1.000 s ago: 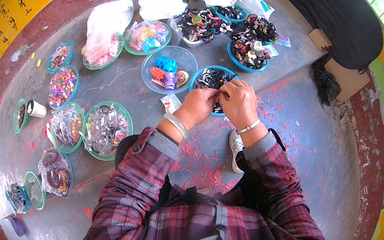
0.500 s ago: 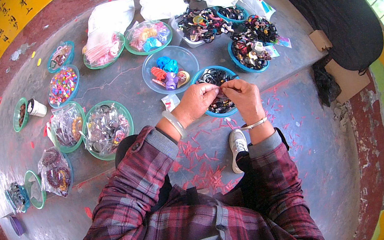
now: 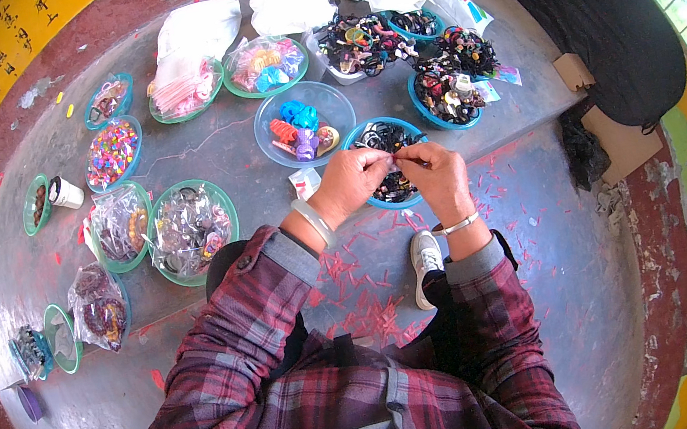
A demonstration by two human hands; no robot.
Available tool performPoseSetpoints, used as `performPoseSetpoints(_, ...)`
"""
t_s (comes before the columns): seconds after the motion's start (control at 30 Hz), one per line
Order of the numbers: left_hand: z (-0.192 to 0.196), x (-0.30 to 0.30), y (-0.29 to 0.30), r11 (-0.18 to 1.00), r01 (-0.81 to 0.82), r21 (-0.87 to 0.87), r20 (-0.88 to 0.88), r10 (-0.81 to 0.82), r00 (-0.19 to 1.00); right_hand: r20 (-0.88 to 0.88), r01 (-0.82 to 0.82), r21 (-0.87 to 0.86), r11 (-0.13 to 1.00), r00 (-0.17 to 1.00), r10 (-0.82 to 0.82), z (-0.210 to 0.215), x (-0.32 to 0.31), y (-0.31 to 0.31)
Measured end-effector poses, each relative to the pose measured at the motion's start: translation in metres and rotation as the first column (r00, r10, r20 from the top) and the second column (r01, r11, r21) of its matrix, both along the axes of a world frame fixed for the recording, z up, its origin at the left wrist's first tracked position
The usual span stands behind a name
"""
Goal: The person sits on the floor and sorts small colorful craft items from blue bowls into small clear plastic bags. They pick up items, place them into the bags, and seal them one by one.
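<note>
Near the frame's centre, the left hand (image 3: 349, 182) and right hand (image 3: 438, 178) meet, fingers pinched on 1 small item too tiny to identify, held directly over the blue bowl (image 3: 370, 133) of dark hair ties. Beyond, the clear bowl (image 3: 335, 100) holds bright clips within reach.

Left hand (image 3: 349, 182) and right hand (image 3: 438, 178) meet fingertip to fingertip directly over the blue bowl of dark hair ties (image 3: 386, 139), pinching a small item too small to identify. Clear bowl of bright trinkets (image 3: 302, 114) sits just left of that bowl; red scraps (image 3: 365, 300) lie nearer the person.
</note>
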State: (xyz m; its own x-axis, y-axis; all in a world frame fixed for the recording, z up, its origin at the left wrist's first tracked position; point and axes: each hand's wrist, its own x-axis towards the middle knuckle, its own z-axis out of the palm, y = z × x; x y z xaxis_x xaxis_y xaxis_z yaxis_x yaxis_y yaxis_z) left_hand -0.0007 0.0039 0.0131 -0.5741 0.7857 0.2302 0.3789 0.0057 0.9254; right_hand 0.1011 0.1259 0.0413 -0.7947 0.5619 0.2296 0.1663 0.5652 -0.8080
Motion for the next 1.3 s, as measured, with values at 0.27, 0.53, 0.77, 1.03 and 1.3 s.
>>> performPoseSetpoints(0.27,-0.004,0.001,0.002,1.0,0.025,-0.006,-0.327,-0.025,0.945,0.006,0.001,0.27,0.963,1.0,-0.003,0.01,0.002,-0.009)
performPoseSetpoints(0.53,-0.008,0.005,0.004,0.997,0.048,0.066,-0.432,-0.015,0.902,-0.031,0.037,0.555,0.831,0.999,-0.024,0.01,0.001,-0.015)
performPoseSetpoints(0.77,0.006,0.007,0.0,0.998,0.056,-0.017,-0.181,-0.058,0.982,-0.13,0.082,0.495,0.865,0.991,-0.02,0.008,-0.003,-0.01)
performPoseSetpoints(1.03,-0.002,-0.002,0.0,0.988,0.104,0.114,0.296,-0.134,0.946,-0.067,0.022,-0.257,0.966,0.997,-0.04,-0.006,-0.004,0.003)
performPoseSetpoints(1.3,-0.003,-0.004,0.001,0.987,0.115,0.116,0.381,-0.151,0.912,-0.082,-0.018,-0.378,0.925,0.997,-0.014,-0.002,-0.004,0.0)
